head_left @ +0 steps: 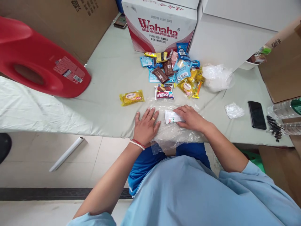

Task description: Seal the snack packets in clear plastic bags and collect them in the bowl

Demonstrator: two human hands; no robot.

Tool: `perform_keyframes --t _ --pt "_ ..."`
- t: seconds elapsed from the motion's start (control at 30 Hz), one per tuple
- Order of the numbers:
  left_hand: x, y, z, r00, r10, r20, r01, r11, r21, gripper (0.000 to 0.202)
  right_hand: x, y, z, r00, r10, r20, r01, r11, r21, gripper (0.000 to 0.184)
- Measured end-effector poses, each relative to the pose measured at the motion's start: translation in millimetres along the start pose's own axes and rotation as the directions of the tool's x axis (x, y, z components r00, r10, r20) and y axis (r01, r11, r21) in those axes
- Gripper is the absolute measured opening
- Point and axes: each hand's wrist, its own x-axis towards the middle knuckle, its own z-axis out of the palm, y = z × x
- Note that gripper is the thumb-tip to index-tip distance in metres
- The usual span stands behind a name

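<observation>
My left hand (146, 126) lies flat, fingers spread, on a clear plastic bag (174, 135) spread at the table's near edge. My right hand (191, 118) rests on the same bag, fingers stretched over a small white packet (171, 116). Just beyond the bag lie a white and maroon snack packet (164, 92) and a yellow snack packet (131, 97). Farther back is a pile of several wrapped snacks (175, 70) in blue, brown and yellow.
A Wahaha carton (160, 26) and white boxes (235, 34) stand at the back. A red jug (35, 59) lies at left. A crumpled bag (217, 77), small plastic scrap (234, 110), black phone (256, 115) and water bottles (285, 110) sit at right. A white tube (67, 153) lies on the floor.
</observation>
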Motion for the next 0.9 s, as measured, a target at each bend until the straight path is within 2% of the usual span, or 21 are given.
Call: perform_keyframes --t 0.13,0.3,0.47,0.67,0.77,0.9 --pt "-0.3 -0.5 -1.6 1.000 0.001 0.019 -0.002 1.000 0.011 0.053 0.0 6.9 -9.9 0.999 -0.012 0.037 0.013 0.999 -0.049 0.061" --pt "0.4 1.1 -1.9 1.000 -0.010 0.027 0.009 1.000 0.014 0.054 4.5 10.2 -19.0 0.999 -0.048 -0.018 0.047 0.999 -0.018 0.061" --pt "0.4 2.0 -1.2 0.999 -0.017 0.037 0.016 0.999 0.029 0.054 12.5 1.9 -14.5 0.995 -0.088 0.048 0.089 0.996 -0.023 0.059" --pt "0.6 4.1 -2.6 0.999 -0.024 0.041 0.022 0.998 0.051 0.054 12.7 1.7 -6.7 0.999 -0.051 -0.014 0.051 0.999 0.002 0.056" --pt "1.1 4.1 -2.3 0.999 -0.030 0.045 0.028 0.998 0.057 0.055 13.3 -0.2 -6.8 1.000 -0.018 0.017 0.019 1.000 -0.023 0.059" --pt "2.1 4.4 -1.6 0.998 -0.033 0.055 0.030 0.998 0.057 0.056 17.5 -3.4 -12.7 0.995 -0.052 0.079 0.055 0.998 -0.033 0.057"
